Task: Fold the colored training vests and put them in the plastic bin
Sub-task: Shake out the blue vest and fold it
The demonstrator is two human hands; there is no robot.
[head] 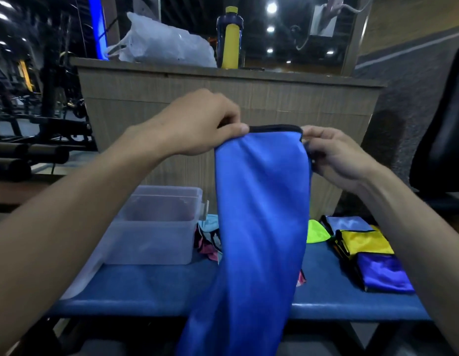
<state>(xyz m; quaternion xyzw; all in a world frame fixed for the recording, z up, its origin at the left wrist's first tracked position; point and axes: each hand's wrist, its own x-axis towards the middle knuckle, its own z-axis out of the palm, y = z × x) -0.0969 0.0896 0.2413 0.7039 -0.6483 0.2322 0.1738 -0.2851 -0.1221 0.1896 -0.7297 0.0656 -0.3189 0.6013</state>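
Both hands hold a blue vest [259, 214] up above the counter [151, 289]: the left hand [202, 124] and right hand [331, 155] each pinch its black-trimmed top edge. A clear plastic bin [156, 227] sits at left; folded vests [364, 250] lie at right.

Blue vest [259, 227] hides part of the patterned cloth [206, 242].

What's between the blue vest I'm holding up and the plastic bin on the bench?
Nothing visible. The blue vest hangs from both hands just right of the plastic bin, whose top is open. A patterned garment lies on the bench beside the bin's right wall, below any path in.
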